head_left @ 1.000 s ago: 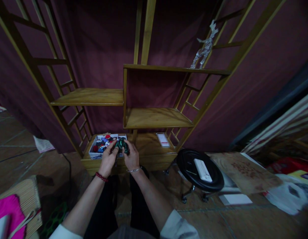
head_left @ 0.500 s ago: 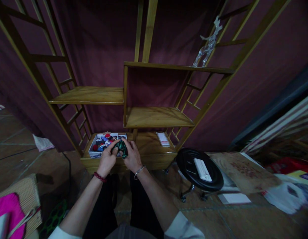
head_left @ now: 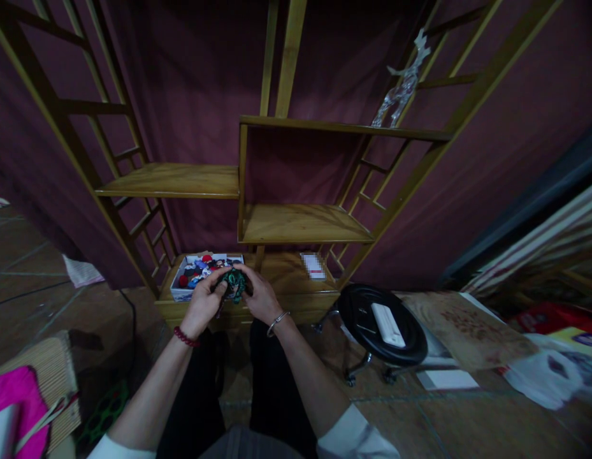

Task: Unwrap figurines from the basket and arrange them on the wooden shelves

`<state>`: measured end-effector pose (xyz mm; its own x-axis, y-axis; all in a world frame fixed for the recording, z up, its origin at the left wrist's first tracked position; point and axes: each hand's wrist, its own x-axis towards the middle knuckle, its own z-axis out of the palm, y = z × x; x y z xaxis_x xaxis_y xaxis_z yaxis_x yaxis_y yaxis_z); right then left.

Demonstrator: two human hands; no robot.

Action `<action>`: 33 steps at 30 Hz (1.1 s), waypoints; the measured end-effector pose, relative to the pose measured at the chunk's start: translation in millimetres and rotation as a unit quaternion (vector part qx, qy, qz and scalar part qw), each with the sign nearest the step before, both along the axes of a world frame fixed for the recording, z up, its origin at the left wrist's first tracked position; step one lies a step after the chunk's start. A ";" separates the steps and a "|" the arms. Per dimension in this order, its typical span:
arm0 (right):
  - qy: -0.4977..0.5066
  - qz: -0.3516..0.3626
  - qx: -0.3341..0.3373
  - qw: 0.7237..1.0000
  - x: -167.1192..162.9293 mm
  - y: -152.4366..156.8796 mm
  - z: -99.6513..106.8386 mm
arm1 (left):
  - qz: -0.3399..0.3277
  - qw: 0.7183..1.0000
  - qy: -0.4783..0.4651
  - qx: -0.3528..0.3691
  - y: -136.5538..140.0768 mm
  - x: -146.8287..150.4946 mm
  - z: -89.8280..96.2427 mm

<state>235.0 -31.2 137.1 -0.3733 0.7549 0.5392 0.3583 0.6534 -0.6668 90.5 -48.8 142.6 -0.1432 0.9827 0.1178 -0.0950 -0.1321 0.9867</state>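
Note:
Between both hands is a small dark green patterned item, its exact kind too small and dim to make out. My left hand, with a dark red bead bracelet at the wrist, pinches its left side. My right hand, with a silver bangle, has its fingers curled over the right side. Just behind the hands, a white box stands on the low wooden shelf. It is filled with several small colourful figures in red, blue, white and black; the hands hide part of its front right corner.
A wooden shelf unit stands ahead, with a clear deer figure higher up. A white card lies on the low shelf. At right is a black wheeled stool bearing a white box. A plastic bag lies farther right.
The green item has turned in my hands and more of its patterned side shows. My right hand has shifted slightly right, its wrist bending more.

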 end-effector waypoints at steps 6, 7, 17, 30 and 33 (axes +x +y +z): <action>0.013 0.014 -0.037 0.999 1.1 -0.4 0.1 | -0.006 1.000 0.004 -0.017 -2.8 -3.1 5.8; 0.018 0.018 -0.039 0.999 1.1 -0.6 0.7 | -0.013 1.000 0.001 -0.019 -3.5 -3.6 7.5; 0.073 0.033 -0.083 0.993 0.7 0.9 -2.3 | -0.018 0.999 -0.012 -0.038 -8.7 -4.6 14.8; 0.121 -0.002 -0.115 0.986 -2.6 6.7 -9.1 | 0.008 0.996 -0.030 -0.079 -9.8 -1.1 7.1; 0.125 -0.005 -0.126 0.984 -3.7 5.7 -8.0 | 0.002 0.994 -0.038 -0.105 -10.0 -0.9 4.7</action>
<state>231.3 -25.4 129.0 -0.2446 0.8796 0.4080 0.1676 0.4527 -0.8758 89.6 -58.8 147.3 -0.1480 0.9839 -0.1003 -0.1698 0.0747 0.9826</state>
